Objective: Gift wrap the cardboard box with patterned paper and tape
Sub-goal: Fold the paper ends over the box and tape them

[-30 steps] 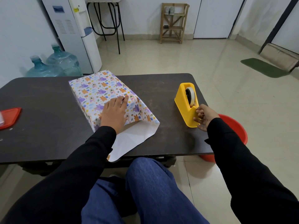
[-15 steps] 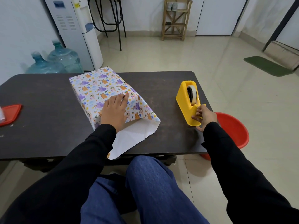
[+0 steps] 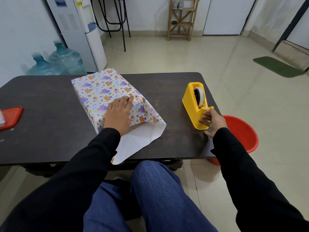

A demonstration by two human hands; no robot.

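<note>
The box wrapped in patterned paper lies on the dark table, the cardboard itself hidden. The near end of the paper is unfolded, white side up, and reaches over the table's front edge. My left hand lies flat on top of the wrapped box, fingers straight, pressing the paper seam down. A yellow tape dispenser with a white roll stands near the table's right edge. My right hand is at its front cutter end, thumb and fingers pinching the tape end there.
A red lid lies at the table's left edge. A red tub stands on the floor right of the table. Water bottles, a dispenser, a stool and a wooden rack stand beyond the table. My knees are under the front edge.
My right hand has shifted slightly up along the dispenser's front to the cutter. My left hand stays pressed on the box. The camera moved a little.
</note>
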